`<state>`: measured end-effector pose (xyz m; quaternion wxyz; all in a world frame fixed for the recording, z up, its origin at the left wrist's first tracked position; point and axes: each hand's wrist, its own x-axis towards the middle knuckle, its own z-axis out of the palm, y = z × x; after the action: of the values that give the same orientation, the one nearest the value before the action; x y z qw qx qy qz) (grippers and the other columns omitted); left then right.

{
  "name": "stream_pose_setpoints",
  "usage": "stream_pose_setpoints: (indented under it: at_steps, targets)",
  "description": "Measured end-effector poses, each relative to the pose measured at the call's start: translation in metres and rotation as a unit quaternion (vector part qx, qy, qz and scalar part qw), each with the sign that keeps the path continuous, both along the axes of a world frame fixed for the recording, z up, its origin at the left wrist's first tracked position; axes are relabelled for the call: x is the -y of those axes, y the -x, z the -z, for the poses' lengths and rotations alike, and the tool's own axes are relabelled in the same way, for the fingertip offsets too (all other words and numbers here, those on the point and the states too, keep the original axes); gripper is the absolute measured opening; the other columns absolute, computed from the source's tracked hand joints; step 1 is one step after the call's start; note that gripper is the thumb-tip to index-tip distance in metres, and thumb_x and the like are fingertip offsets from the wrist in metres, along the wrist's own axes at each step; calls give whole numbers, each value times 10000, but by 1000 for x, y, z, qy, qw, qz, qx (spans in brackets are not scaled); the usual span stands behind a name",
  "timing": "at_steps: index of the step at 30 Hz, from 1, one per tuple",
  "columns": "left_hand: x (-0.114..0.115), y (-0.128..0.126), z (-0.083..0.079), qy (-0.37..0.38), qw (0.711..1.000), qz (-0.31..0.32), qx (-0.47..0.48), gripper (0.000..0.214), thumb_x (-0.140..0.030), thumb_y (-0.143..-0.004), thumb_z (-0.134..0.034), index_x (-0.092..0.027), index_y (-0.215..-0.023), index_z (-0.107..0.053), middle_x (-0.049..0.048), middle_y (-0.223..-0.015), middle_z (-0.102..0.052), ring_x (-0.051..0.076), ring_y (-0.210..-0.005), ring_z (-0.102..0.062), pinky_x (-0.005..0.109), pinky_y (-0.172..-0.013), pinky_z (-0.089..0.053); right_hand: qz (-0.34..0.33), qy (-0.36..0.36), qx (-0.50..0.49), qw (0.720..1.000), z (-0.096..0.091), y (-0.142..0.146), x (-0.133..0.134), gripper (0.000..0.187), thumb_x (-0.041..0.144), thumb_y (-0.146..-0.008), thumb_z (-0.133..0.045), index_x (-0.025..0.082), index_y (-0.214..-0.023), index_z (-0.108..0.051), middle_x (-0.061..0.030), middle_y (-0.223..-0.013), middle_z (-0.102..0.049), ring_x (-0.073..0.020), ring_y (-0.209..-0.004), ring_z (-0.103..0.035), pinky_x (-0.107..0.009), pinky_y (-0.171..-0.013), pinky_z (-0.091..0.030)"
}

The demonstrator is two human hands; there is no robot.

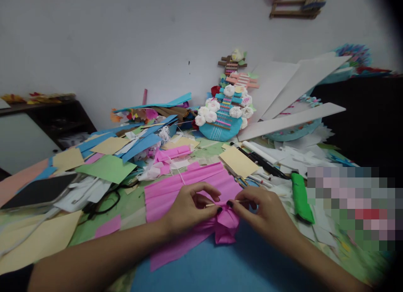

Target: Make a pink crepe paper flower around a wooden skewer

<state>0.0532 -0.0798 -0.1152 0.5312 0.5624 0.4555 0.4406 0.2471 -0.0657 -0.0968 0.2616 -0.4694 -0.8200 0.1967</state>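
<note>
A pink crepe paper sheet (176,191) lies pleated in front of me, gathered at its near right end into a bunched knot (226,225). My left hand (189,206) pinches that gathered paper, fingers closed, with a thin wooden stick (210,205) at its fingertips. My right hand (258,210) pinches the same bunch from the right, fingers closed. Both hands rest over a blue sheet (220,267) at the near edge.
Loose coloured papers (108,166) cover the table. A dark phone (40,190) and black scissors (103,202) lie left. A green marker (300,197) and pens (264,160) lie right. A blue paper guitar with white flowers (225,111) and white boards (292,120) stand behind.
</note>
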Motion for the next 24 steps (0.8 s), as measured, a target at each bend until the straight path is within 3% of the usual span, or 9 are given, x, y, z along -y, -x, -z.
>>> stream_pose_setpoints:
  at_steps: [8, 14, 19, 24]
  targets:
    - [3, 0, 0, -5, 1000, 5, -10, 198, -199, -679, -708, -108, -844, -648, -25, -601, -551, 49, -474, -481, 156, -430, -311, 7, 2, -19, 1000, -2, 1, 2, 239, 336, -800, -556, 167, -665, -658, -32, -660, -646, -167, -644, -538, -303, -631, -341]
    - [3, 0, -1, -46, 999, 8, -10, 183, -183, -665, -712, -109, -824, -663, -2, -654, -564, 73, -551, -507, 187, -507, -378, 2, 27, -43, 999, -4, 2, 1, 206, 307, -779, -565, 172, -662, -666, -34, -666, -659, -167, -642, -560, -300, -616, -373]
    - [1, 3, -2, -22, 998, 60, 27, 279, -190, -662, -706, -106, -921, -645, 24, -766, -591, 104, -676, -554, 201, -596, -423, -3, 39, -54, 998, -3, 2, 0, 170, 285, -767, -586, 167, -676, -667, -36, -684, -659, -171, -657, -568, -308, -633, -391]
    - [1, 2, -4, -10, 997, 72, 21, 318, -256, -678, -718, -100, -941, -631, 63, -837, -632, 136, -759, -585, 226, -664, -453, -4, 35, -68, 997, 1, 2, 0, 129, 265, -752, -609, 167, -684, -659, -34, -693, -654, -176, -676, -573, -309, -646, -398]
